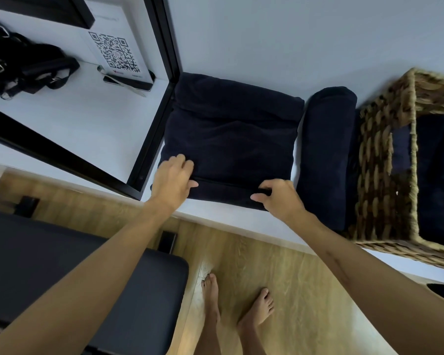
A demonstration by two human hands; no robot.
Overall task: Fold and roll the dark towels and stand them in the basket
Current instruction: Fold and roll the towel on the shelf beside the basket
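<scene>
A folded dark navy towel point(231, 134) lies flat on the white table. Its near edge is turned over into a short roll. My left hand point(173, 176) grips the left end of that rolled edge, fingers curled over it. My right hand point(280, 196) grips the right end of the same edge. A second dark towel point(326, 155), rolled up, lies to the right between the flat towel and the woven basket point(379, 155). More dark fabric point(436, 175) shows inside the basket.
A black metal frame point(162, 73) stands just left of the towel, with a black bag point(23, 65) and a QR-code sign point(116, 52) behind it. A dark padded bench point(62, 257) sits below the table edge. Wooden floor and my bare feet are beneath.
</scene>
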